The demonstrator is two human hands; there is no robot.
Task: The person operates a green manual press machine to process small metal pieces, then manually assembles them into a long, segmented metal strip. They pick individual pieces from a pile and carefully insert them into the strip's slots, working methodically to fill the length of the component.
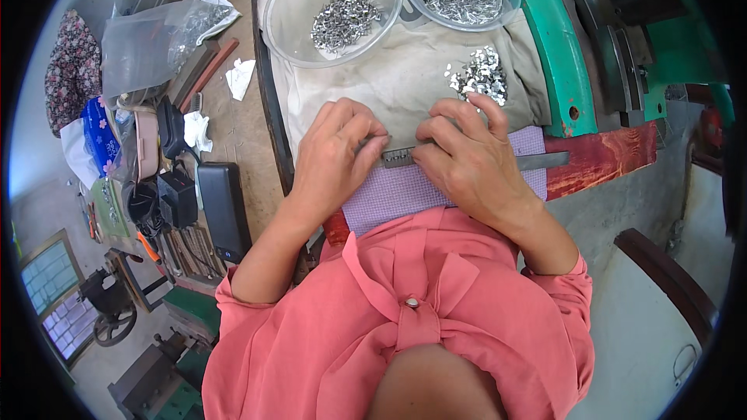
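Observation:
A narrow grey metal strip (545,160) lies crosswise over a purple checked cloth (373,206), with a row of small notches or parts at its left end. My right hand (471,159) is closed on the strip, thumb and fingertips near the notched end, the other fingers bent above it. My left hand (331,152) is closed in a pinch beside that left end; whatever is between its fingertips is hidden. Beyond my right hand is a loose heap of small shiny metal pieces (482,76) on a pale grey cloth (311,97).
Two clear plastic tubs hold small metal parts: a larger tub (280,35) at far left and a smaller tub (512,0) beside it. A green machine frame (556,54) borders the right. On the left bench lie a black power bank (223,210), plastic bags (136,50) and crumpled tissue (240,78).

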